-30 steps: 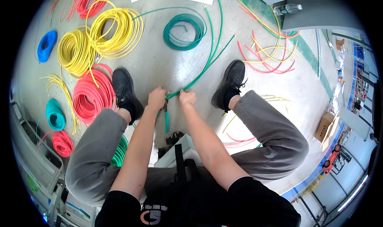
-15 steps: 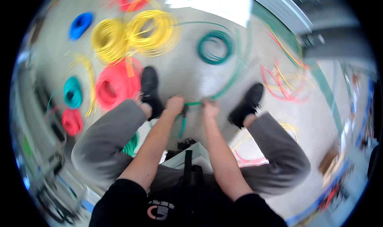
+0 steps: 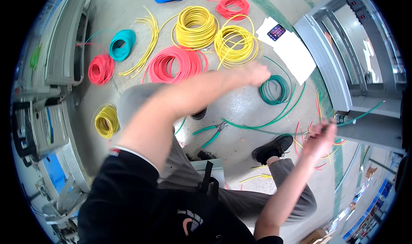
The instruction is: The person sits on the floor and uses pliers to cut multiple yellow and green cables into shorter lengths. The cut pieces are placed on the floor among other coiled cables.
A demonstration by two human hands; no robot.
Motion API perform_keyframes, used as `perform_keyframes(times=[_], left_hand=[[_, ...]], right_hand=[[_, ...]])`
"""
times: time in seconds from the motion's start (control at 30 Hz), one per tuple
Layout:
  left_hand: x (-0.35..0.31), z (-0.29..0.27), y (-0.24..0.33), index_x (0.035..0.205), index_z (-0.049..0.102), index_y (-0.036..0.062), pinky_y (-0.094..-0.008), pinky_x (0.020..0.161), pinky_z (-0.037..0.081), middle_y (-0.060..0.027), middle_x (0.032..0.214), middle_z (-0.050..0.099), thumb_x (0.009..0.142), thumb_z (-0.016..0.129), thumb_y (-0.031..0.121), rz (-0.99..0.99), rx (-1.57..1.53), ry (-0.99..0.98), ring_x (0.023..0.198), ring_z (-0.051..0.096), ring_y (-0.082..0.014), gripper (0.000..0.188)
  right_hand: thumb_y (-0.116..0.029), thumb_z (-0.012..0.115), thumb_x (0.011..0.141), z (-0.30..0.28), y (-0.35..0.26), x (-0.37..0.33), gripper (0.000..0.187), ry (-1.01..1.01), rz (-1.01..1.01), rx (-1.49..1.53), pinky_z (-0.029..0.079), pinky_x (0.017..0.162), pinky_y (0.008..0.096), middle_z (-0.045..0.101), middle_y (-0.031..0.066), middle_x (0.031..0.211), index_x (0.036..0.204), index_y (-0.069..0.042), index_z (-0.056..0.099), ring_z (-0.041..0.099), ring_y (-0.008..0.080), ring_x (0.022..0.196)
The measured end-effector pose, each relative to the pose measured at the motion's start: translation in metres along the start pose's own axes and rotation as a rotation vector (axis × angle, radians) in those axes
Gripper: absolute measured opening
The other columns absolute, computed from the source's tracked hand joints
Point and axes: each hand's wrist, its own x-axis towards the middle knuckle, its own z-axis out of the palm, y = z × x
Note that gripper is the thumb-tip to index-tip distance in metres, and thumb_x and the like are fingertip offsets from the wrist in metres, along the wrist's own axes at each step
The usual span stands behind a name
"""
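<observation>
My right hand (image 3: 321,136) is closed around a green wire (image 3: 365,114); its end sticks out to the right, over the edge of the grey metal cabinet. At the upper middle my left hand (image 3: 259,75) reaches to the coil of green wire (image 3: 274,90), smeared by motion, so its grip is unclear. Loose green strands (image 3: 257,127) curve across the floor between the coil and my feet. Cable cutters (image 3: 216,132) with teal handles lie spread on the floor below my left forearm.
Yellow coils (image 3: 195,28), a large red coil (image 3: 169,63) and a teal coil (image 3: 122,45) lie at the left. White papers (image 3: 296,57) with a phone (image 3: 276,32) lie beside the open metal cabinet (image 3: 319,59). Red and yellow offcuts (image 3: 298,136) are scattered near my right shoe (image 3: 272,149).
My hands have parted, the left moving up to the green coil, the right moving out right with the wire. The cutters, earlier by my left hand, now lie on the floor. The view has turned.
</observation>
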Motion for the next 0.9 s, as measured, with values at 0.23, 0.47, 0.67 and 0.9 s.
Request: perform_keyframes(times=[0.23,0.47,0.67,0.9], left_hand=[[-0.098,-0.132,-0.166,0.082,0.066,-0.0011,-0.0456,0.067,0.050,-0.0225,0.080,0.065,0.080,0.052,0.020,-0.166,0.078,0.364,0.075,0.064,-0.0364,0.025],[-0.421,0.101,-0.254,0.084,0.065,-0.0012,-0.0500,0.074,0.050,-0.0258,0.085,0.063,0.080,0.049,0.018,-1.072,-0.169,0.448,0.081,0.062,-0.0423,0.026],[-0.480,0.347,-0.035,0.076,0.065,-0.0039,-0.0422,0.063,0.056,-0.0191,0.072,0.065,0.082,0.050,0.017,-1.585,-0.992,0.193,0.073,0.067,-0.0284,0.026],[-0.462,0.472,0.002,0.097,0.065,-0.0051,-0.0417,0.072,0.055,-0.0231,0.094,0.067,0.081,0.057,0.024,-2.384,-0.994,0.498,0.096,0.066,-0.0281,0.034]], right_hand=[[-0.021,0.054,0.095,-0.058,-0.111,-0.007,0.022,-0.015,-0.354,-0.028,0.030,0.057,0.0238,0.044,0.0011,0.080,0.101,0.000,0.052,0.031,0.0108,0.061],[-0.021,0.049,0.098,-0.065,-0.092,-0.031,0.028,-0.022,-0.194,-0.114,0.030,0.055,0.0257,0.045,0.0039,0.081,0.110,0.004,0.051,0.032,0.0112,0.063],[-0.018,0.048,0.099,-0.045,-0.074,-0.054,0.029,0.017,-0.162,-0.250,0.029,0.053,0.0239,0.047,0.0036,0.080,0.116,0.004,0.050,0.033,0.0092,0.060],[-0.019,0.046,0.100,-0.015,-0.061,-0.072,0.030,-0.055,-0.048,-0.262,0.027,0.049,0.0217,0.050,0.0041,0.083,0.119,0.004,0.050,0.034,0.0071,0.058]])
